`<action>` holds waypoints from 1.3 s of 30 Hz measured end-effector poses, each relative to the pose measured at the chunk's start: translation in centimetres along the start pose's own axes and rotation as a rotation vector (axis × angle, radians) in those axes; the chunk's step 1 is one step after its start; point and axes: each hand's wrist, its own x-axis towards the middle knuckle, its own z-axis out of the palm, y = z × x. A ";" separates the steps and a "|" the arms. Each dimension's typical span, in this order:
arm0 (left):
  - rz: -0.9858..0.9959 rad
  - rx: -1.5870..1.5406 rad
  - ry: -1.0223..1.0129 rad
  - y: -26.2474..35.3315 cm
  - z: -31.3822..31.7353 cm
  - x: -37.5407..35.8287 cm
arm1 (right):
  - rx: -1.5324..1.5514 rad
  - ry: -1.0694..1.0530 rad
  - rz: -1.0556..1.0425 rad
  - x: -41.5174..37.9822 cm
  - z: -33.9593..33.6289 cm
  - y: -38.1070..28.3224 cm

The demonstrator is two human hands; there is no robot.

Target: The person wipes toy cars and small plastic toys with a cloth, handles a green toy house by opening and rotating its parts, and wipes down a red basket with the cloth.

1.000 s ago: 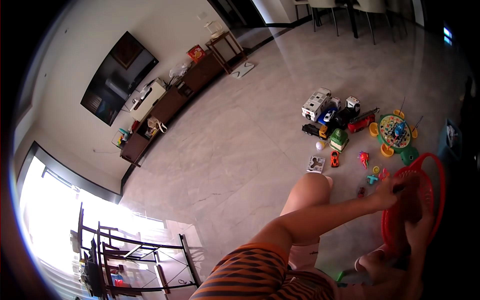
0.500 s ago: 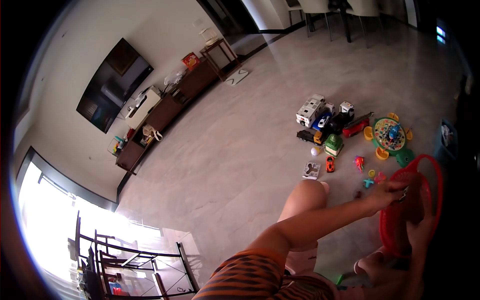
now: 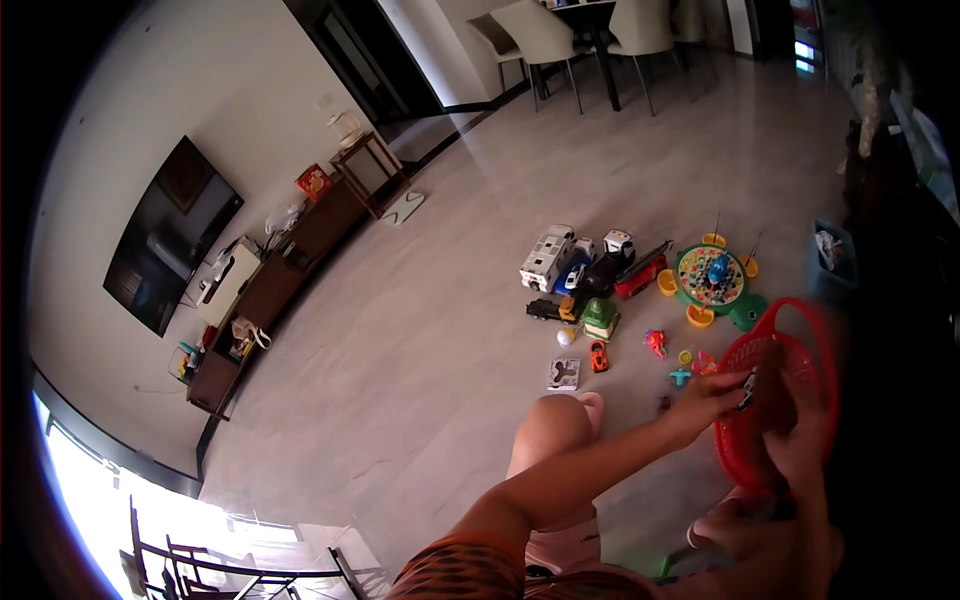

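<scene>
Black-and-white object [image 3: 747, 391] pinched in left hand [image 3: 703, 405], before red basket [image 3: 733, 452] (right hand [image 3: 796, 442] against basket, grip unclear).

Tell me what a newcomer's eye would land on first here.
Probably the bright red basket at lower right, with the right hand at it and the left hand holding a small object beside it. Just beyond the basket, the green turtle toy stands out, then the white toy bus to its left.

Left: wall-mounted television [image 3: 172, 235] above long brown cabinet [image 3: 274, 298]. Far left: wooden stand [image 3: 352, 152], bathroom scale [image 3: 404, 209] near its base. Far: pale chairs [image 3: 530, 32].
</scene>
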 end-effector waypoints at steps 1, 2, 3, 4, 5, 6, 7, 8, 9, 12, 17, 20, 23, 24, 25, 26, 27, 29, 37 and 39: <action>0.017 -0.029 0.003 -0.2 -0.2 0.3 | -0.026 -0.034 -0.018 -0.3 0.1 -0.5; 0.034 -0.058 0.009 -0.5 -0.4 0.6 | -0.052 -0.047 -0.059 -0.4 0.2 -1.5; 0.053 -0.089 0.022 -0.6 -0.5 0.7 | -0.052 -0.088 -0.058 -0.7 0.4 -2.1; 0.063 -0.094 0.004 -1.0 -0.5 0.9 | -0.042 -0.142 -0.067 -1.0 0.9 -2.6; 0.079 -0.100 0.005 -1.6 -0.6 1.2 | 0.011 -0.177 -0.043 -1.2 1.2 -2.5; 0.097 -0.105 0.014 -2.0 -0.9 1.4 | 0.033 -0.161 -0.063 -1.4 1.4 -1.5; 0.104 -0.011 0.078 -1.9 -0.5 1.3 | 0.060 -0.155 -0.005 -1.6 1.4 0.1; 0.057 0.000 0.145 -2.3 0.0 1.6 | 0.080 -0.149 0.056 -1.5 1.2 1.4; 0.015 0.003 0.117 -0.2 1.1 0.3 | 0.167 -0.101 0.093 -1.0 0.8 1.3; 0.026 -0.011 0.041 1.1 1.2 -0.8 | 0.136 -0.103 0.049 -0.3 0.2 1.3; 0.223 0.030 0.191 -1.7 0.2 0.8 | 0.114 -0.212 -0.110 -1.1 2.0 -2.3; 0.290 0.136 0.207 -2.8 -0.4 1.1 | 0.168 -0.227 -0.035 -1.9 2.5 -0.5; 0.312 0.205 0.099 -1.1 0.0 0.2 | 0.280 -0.153 0.244 -2.7 2.2 7.5; 0.338 0.236 0.094 -1.0 0.2 0.1 | 0.245 -0.155 0.187 -2.5 2.1 7.0; 0.364 0.269 0.091 -1.0 0.2 0.0 | 0.213 -0.157 0.129 -2.1 1.9 5.2; 0.421 0.245 0.127 -1.1 0.1 0.2 | 0.183 -0.160 0.072 -1.8 1.9 3.2; 0.475 0.222 0.162 -1.2 0.2 0.4 | 0.165 -0.154 0.052 -1.7 2.2 0.8; 0.473 0.190 0.188 -1.4 0.1 0.6 | 0.067 -0.195 -0.096 -2.2 2.7 1.0; 0.367 0.184 0.010 -2.2 0.8 1.0 | 0.142 -0.180 0.114 -1.8 1.2 7.6; 0.348 0.276 0.144 -2.7 0.5 1.6 | 0.061 -0.165 0.027 -1.0 1.4 1.6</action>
